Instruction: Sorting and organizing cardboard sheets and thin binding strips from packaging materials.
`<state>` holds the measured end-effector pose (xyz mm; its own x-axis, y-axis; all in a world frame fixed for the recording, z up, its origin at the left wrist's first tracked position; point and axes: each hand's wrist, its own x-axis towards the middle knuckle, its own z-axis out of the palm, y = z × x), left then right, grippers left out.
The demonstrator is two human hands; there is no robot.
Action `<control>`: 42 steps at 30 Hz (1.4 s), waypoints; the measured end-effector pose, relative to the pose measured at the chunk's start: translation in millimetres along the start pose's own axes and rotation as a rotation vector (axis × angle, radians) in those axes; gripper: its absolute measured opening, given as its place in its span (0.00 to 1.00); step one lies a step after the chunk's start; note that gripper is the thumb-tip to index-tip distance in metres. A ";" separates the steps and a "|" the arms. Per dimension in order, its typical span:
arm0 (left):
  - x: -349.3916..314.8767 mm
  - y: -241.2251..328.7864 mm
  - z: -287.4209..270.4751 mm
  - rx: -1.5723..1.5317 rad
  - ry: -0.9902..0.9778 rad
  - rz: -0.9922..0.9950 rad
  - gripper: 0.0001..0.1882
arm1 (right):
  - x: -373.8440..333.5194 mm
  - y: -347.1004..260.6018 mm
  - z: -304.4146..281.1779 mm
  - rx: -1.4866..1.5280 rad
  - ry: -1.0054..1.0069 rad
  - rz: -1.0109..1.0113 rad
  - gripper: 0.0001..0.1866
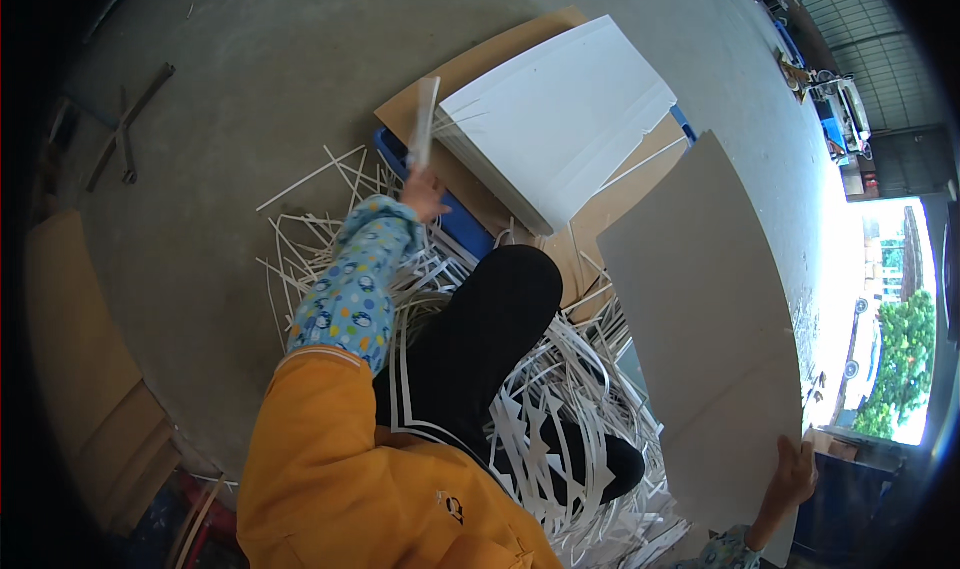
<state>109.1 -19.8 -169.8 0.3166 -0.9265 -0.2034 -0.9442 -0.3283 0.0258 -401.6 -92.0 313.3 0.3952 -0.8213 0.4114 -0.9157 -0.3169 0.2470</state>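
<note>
My left hand [427, 195] is at the near left corner of a stack of white cardboard sheets [565, 109]. It grips a bundle of narrow white strips [424, 119] that stand up from the fingers and are slightly blurred. Out to the right, my right hand [792, 477] pinches the edge of a large greyish-white cardboard sheet [710, 329], its thumb and fingers on either side. That sheet is held up at a slant beside my legs, apart from the stack. A patterned blue sleeve [352, 284] covers my left forearm.
Under the stack lie brown cardboard [400, 107] and a blue pallet [462, 231]. Tangled white offcut strips [570, 399] cover the floor around my legs. Brown cardboard pieces [85, 359] lean at the left, near a metal frame [128, 129]. A bright doorway [890, 319] opens at the right.
</note>
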 end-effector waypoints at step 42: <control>7.0 114.7 -108.9 -2.590 -0.019 0.148 0.24 | 305.2 -203.6 22.1 -0.288 0.120 -0.808 0.07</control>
<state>13.0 -84.0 -61.7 0.2828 -0.9538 -0.1015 0.8485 0.1994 0.4902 -96.2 -288.6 369.1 0.9369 -0.3350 0.0998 -0.3031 -0.6363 0.7095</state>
